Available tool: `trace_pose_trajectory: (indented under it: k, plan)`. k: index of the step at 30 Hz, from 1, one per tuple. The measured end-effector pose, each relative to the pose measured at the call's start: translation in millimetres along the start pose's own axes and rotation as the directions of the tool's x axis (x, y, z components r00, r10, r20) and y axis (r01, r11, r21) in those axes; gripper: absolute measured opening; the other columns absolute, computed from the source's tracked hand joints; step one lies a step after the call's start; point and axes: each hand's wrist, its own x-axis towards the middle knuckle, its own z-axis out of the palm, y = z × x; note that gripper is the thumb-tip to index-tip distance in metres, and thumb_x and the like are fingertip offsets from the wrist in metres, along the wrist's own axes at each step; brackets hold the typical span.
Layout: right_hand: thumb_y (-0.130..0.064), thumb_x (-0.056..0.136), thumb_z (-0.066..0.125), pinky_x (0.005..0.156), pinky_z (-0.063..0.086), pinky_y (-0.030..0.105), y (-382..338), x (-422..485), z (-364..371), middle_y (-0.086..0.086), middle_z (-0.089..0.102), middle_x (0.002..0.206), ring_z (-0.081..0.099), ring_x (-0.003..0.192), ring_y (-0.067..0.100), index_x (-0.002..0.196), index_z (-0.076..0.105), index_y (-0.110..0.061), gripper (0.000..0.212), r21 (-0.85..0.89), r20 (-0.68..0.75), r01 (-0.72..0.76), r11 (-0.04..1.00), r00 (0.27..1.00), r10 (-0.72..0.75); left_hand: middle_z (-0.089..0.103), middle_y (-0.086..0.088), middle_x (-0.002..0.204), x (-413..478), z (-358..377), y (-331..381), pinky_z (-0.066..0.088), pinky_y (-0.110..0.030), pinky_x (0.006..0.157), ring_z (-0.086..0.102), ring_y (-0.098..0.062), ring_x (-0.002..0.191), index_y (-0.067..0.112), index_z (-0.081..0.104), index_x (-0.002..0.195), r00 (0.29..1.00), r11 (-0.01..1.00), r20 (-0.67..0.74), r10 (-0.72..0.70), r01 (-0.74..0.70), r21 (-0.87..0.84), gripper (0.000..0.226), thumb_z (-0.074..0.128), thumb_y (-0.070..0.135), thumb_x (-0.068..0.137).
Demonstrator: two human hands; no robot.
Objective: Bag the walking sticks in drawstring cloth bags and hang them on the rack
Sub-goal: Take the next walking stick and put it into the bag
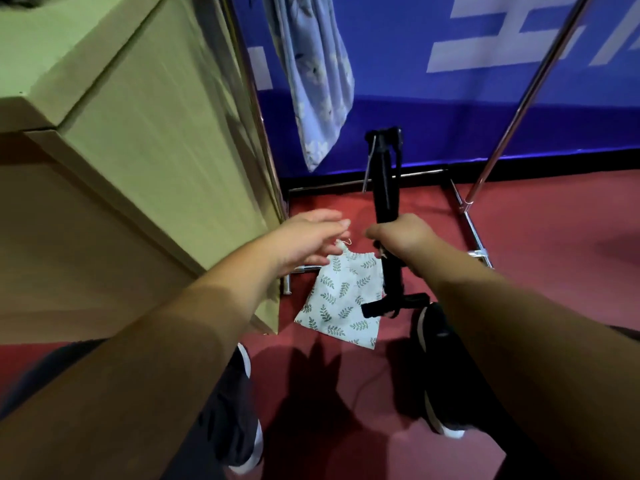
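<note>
My right hand (403,239) grips a black folded walking stick (386,188) around its middle, and the stick stands roughly upright over the red floor. A white drawstring cloth bag with a green leaf print (341,299) hangs between my hands, its gathered mouth at the top. My left hand (306,239) holds the bag's top left corner by the cord, fingers extended. The bag's right corner lies against the stick at my right hand. A blue floral cloth bag (317,81) hangs from the metal rack (519,102) further back.
A pale green cardboard box (138,133) stands close on the left, on a wooden surface. The rack's chrome base bars (467,216) run along the red floor. A blue banner wall is behind. My dark shoes (440,368) are below.
</note>
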Motion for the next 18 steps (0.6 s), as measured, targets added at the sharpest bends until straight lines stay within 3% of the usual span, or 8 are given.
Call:
trace_pose_trajectory:
  k: [2,4,6,9,10,13,17,18]
  plan:
    - [-0.016,0.088,0.075,0.054,0.057,0.027,21,20,3,0.011,0.07,0.075,0.067,0.062,0.026,0.082,0.069,-0.005,0.014,0.06,-0.019,-0.096,0.994,0.995,0.097,0.077,-0.003,0.122,30,7,-16,0.061,-0.041,0.092,0.076,-0.024,0.101,0.021,0.064,0.124,0.995,0.995,-0.053,-0.08,0.083,0.061,0.025,0.063,0.038,0.106]
    - [-0.007,0.094,0.067,0.038,0.044,0.016,45,44,8,0.012,0.063,0.074,0.058,0.056,0.022,0.089,0.066,-0.001,0.008,0.085,-0.024,-0.191,0.978,0.981,0.193,0.076,-0.005,0.112,66,12,-32,0.058,-0.035,0.077,0.073,-0.02,0.086,0.018,0.066,0.107,0.99,0.983,-0.081,-0.113,0.123,0.134,0.018,0.061,0.035,0.107]
    - [-0.009,0.094,0.066,0.04,0.046,0.019,71,71,14,0.012,0.063,0.069,0.06,0.055,0.024,0.093,0.067,0.003,0.012,0.08,-0.055,-0.277,0.958,0.958,0.282,0.073,-0.007,0.1,101,16,-48,0.052,-0.032,0.071,0.067,-0.02,0.081,0.013,0.068,0.096,0.993,0.937,-0.085,-0.078,0.102,0.334,0.021,0.06,0.03,0.106]
    - [-0.015,0.093,0.066,0.064,0.065,0.038,107,113,27,0.011,0.069,0.061,0.066,0.058,0.029,0.106,0.072,0.007,0.026,0.034,-0.069,-0.414,0.91,0.907,0.416,0.075,-0.01,0.104,149,18,-72,0.053,-0.035,0.084,0.067,-0.024,0.093,0.003,0.075,0.107,0.994,0.797,-0.092,-0.067,0.108,0.595,0.027,0.06,0.026,0.104]
    - [-0.013,0.094,0.066,0.064,0.065,0.039,119,125,32,0.011,0.069,0.064,0.067,0.059,0.028,0.108,0.072,0.007,0.025,0.044,-0.057,-0.452,0.891,0.889,0.454,0.076,-0.011,0.112,165,18,-81,0.054,-0.035,0.092,0.069,-0.027,0.102,0.004,0.075,0.113,0.992,0.771,-0.098,-0.083,0.126,0.624,0.029,0.06,0.028,0.104]
    - [-0.009,0.094,0.066,0.052,0.055,0.033,138,150,46,0.013,0.069,0.083,0.067,0.065,0.028,0.11,0.069,0.006,0.022,0.069,-0.03,-0.494,0.867,0.867,0.497,0.071,-0.014,0.13,204,19,-105,0.05,-0.034,0.1,0.065,-0.032,0.12,0.008,0.069,0.13,0.986,0.74,-0.119,-0.119,0.168,0.651,0.036,0.056,0.034,0.108]
    - [-0.011,0.089,0.068,0.073,0.067,0.047,157,178,67,0.015,0.064,0.084,0.068,0.064,0.03,0.107,0.065,0.0,0.021,0.138,0.029,-0.519,0.843,0.853,0.521,0.066,-0.014,0.138,247,15,-131,0.049,-0.035,0.105,0.062,-0.034,0.127,0.01,0.064,0.138,0.982,0.745,-0.137,-0.126,0.185,0.641,0.042,0.059,0.039,0.107]
    - [-0.011,0.09,0.068,0.072,0.067,0.046,161,185,73,0.014,0.063,0.082,0.067,0.062,0.028,0.108,0.064,0.0,0.021,0.16,0.05,-0.524,0.837,0.851,0.523,0.065,-0.014,0.139,256,13,-138,0.049,-0.035,0.106,0.062,-0.034,0.128,0.011,0.062,0.139,0.982,0.747,-0.147,-0.122,0.189,0.638,0.045,0.061,0.041,0.105]
